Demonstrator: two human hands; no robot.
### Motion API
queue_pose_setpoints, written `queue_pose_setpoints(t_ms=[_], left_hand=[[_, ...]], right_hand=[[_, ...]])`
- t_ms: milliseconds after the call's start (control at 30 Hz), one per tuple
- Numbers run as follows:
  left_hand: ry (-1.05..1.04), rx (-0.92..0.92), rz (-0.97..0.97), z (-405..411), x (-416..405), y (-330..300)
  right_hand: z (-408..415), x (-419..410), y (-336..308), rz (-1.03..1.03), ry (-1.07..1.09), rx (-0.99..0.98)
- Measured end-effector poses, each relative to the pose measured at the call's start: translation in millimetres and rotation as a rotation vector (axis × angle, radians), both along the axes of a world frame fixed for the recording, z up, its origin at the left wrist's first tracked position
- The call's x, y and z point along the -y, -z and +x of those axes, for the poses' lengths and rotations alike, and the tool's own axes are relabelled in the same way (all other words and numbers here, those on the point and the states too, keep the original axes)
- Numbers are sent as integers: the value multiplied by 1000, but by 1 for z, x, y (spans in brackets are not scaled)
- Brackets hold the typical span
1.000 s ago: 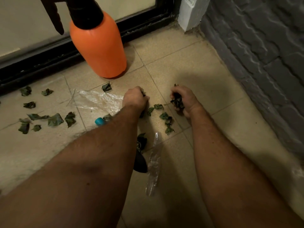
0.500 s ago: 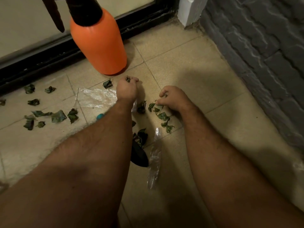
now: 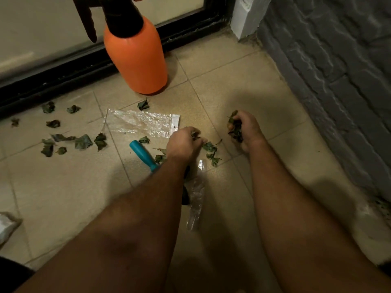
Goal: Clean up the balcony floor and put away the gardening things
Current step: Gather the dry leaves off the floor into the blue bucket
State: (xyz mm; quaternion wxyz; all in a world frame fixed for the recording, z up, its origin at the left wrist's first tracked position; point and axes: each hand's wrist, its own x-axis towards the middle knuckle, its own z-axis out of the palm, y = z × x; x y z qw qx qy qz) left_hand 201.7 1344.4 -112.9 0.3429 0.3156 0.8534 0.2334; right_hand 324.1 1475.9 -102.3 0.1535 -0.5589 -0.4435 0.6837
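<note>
Dry green leaves lie scattered over the tan tiled floor (image 3: 243,85). My right hand (image 3: 246,129) is curled around a bunch of leaves (image 3: 234,126), held just above the tiles. My left hand (image 3: 184,142) rests on the floor, its fingers pinched on a leaf at the edge of a small leaf cluster (image 3: 211,152). A trowel with a teal handle (image 3: 143,154) lies under my left forearm, its dark blade mostly hidden. A clear plastic bag (image 3: 141,122) lies flat beyond my left hand. More loose leaves (image 3: 83,141) lie at the left.
An orange spray bottle (image 3: 135,53) with a black top stands by the dark sliding-door track (image 3: 53,81). A grey brick wall (image 3: 338,70) runs along the right. A crumpled strip of clear plastic (image 3: 195,206) lies between my forearms. A white object (image 3: 6,226) shows at the left edge.
My left hand came back from near the bottle to the leaves in front of me. My right hand lifted off the floor to the right with a bunch of leaves.
</note>
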Motion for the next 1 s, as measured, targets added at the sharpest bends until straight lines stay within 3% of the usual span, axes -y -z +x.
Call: queue_pose_setpoints(t_ms=[167,267,400,500,633,833,1000], left_hand=[[158,-131,-67,5,-9,8],[153,-179,-97,12,-4,10],[49,-89,27,16,-3,2],[2,-49,70,15,-6,-7],[-340,132,104,2,-5,-14],[-816,798,360,-12,11,-28],[-991,939,385,-22,17,-25]], right_hand=[[30,10,6,-245,208,-303],[42,23,9,-251,195,-437],[49,31,7,-253,172,-548],[44,30,1,-214,200,-374],[33,31,-4,-112,153,-106],[20,53,13,140,-192,273],[-4,61,23,463,-462,542]])
